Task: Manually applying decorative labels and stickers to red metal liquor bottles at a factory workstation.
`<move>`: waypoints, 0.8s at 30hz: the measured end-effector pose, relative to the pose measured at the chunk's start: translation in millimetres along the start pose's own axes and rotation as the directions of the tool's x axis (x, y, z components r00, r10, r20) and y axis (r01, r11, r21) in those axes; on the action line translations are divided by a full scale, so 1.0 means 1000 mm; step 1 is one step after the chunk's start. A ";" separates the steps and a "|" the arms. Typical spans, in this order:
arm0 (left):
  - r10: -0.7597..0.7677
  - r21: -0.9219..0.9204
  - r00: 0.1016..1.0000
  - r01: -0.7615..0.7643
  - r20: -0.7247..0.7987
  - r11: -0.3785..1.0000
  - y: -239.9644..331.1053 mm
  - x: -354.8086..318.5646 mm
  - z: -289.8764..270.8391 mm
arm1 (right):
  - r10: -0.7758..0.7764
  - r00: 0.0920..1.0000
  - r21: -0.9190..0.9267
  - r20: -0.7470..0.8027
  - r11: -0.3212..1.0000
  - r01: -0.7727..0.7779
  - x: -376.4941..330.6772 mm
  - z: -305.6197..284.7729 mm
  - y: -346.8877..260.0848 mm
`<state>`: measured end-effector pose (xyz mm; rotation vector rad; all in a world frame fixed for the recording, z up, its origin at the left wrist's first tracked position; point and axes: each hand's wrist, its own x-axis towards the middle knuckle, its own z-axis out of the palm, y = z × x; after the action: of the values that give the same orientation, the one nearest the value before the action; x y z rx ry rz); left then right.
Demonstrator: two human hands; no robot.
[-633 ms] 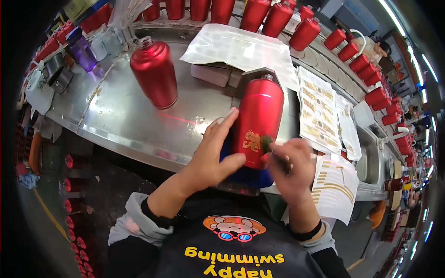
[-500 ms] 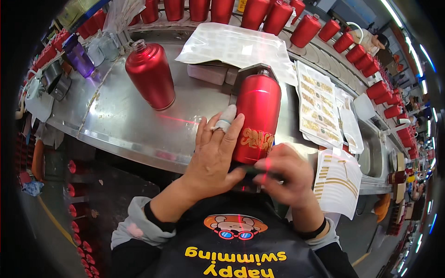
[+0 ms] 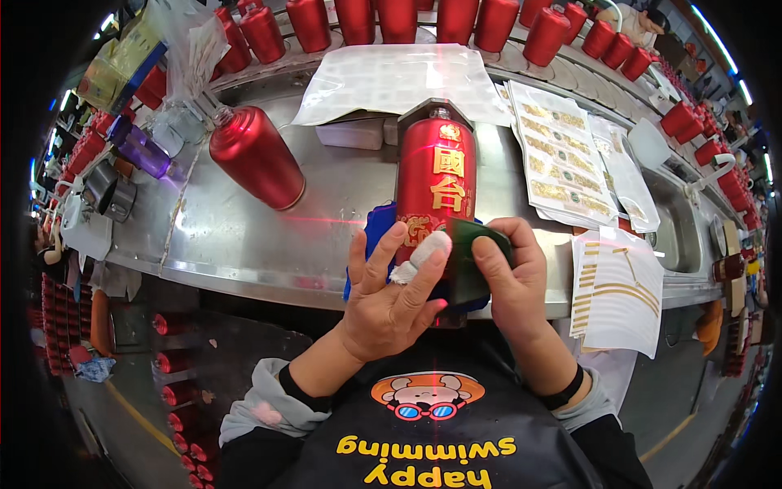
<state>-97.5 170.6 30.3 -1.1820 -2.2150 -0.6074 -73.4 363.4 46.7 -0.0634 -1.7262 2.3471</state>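
Note:
A red bottle with gold lettering and a gold scroll pattern lies in a dark cradle, neck away from me. My right hand pinches a dark green flat scraper between thumb and fingers, over the bottle's lower right part. By the bottle's near end is my left hand, its fingers spread and one wrapped in white bandage. Whether those fingertips touch the bottle I cannot tell. Beneath the bottle's near end, a blue cloth shows. Both hands partly hide that end.
Another red bottle stands to the left on the metal table. White sheets lie behind the cradle, gold decal sheets to the right, and a sheet of gold strips nearer. Red bottles line the far conveyor.
The bottle now shows its lettered face upward, where a plain face showed before. My right hand has raised the scraper beside the bottle. My left fingers have come down to its near end.

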 end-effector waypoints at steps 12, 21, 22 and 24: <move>-0.299 -0.147 0.954 0.300 0.028 0.943 -0.006 -0.019 0.012 | -0.003 0.998 -0.402 -0.060 0.916 -0.021 -0.003 -0.020 0.015; -0.369 -0.245 0.929 0.353 -0.021 0.903 -0.023 0.001 0.022 | -0.360 0.923 -0.974 0.133 0.124 0.189 -0.017 -0.177 -0.077; -0.368 -0.256 0.930 0.353 -0.013 0.900 -0.022 0.000 0.024 | -0.295 0.953 -0.998 0.061 -0.008 0.062 -0.011 -0.203 -0.086; -0.409 -0.270 0.912 0.389 -0.021 0.881 -0.021 -0.002 0.027 | -0.061 0.994 -0.992 -0.095 -0.076 -0.099 0.002 -0.249 -0.097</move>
<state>-121.1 175.6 6.2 -0.7960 -2.3798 -1.1244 -18.2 624.1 62.2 -0.4480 -2.9248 0.3314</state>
